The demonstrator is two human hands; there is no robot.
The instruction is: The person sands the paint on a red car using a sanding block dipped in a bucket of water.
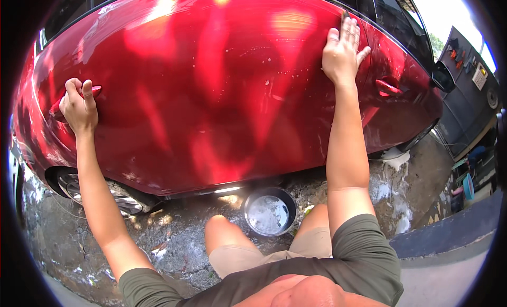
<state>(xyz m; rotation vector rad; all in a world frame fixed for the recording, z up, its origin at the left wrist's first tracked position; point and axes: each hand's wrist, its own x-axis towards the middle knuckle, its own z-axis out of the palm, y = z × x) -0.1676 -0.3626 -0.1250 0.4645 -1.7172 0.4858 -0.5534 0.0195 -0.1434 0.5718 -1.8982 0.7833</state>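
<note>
A red car side (227, 111) fills the upper view, streaked with water marks and droplets. My left hand (79, 106) is at the left door handle (58, 109), fingers bent around it. My right hand (346, 53) lies flat high on the red panel, just below the window edge, fingers extended and thumb side to the left or right hard to judge; a small dark shape at its fingertips is too small to make out. Another door handle (388, 87) sits right of that hand.
A dark basin of sudsy water (268, 214) stands on the wet ground (401, 201) between my knees. The wheel (124, 201) is at lower left, the mirror (443, 77) at right. A dark board with hanging tools (459, 111) and a blue container (467, 185) are at far right.
</note>
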